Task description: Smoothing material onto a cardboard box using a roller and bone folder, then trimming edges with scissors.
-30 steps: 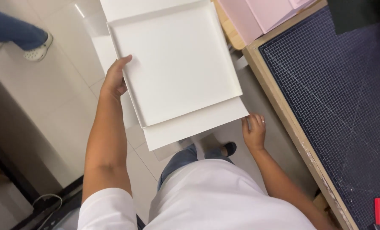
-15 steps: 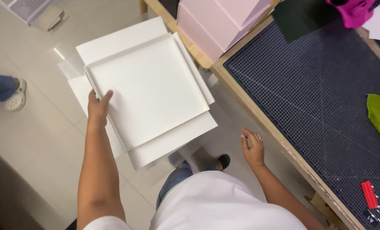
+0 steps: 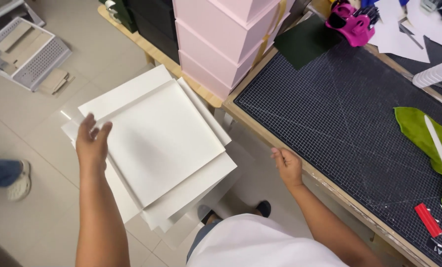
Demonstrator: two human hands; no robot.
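My left hand (image 3: 91,142) grips the left edge of a stack of white square box lids or trays (image 3: 161,143), held over the floor; the top one is shallow with raised edges, and flat white sheets show beneath it. My right hand (image 3: 288,166) holds nothing, fingers loosely curled, next to the wooden edge of the worktable (image 3: 280,141). A dark gridded cutting mat (image 3: 349,118) covers the table to the right of that hand.
Pink boxes (image 3: 221,34) are stacked at the table's far corner. A green cloth (image 3: 424,138) with a white tool, a red cutter (image 3: 428,219), a magenta tape dispenser (image 3: 352,20) and paper lie on the table. A grey crate (image 3: 25,52) stands on the floor; another person's shoe (image 3: 18,180) at left.
The view has swung right, showing more of the table. The white stack, still in my left hand, has tilted and drawn nearer the table corner. My right hand stays by the table edge.
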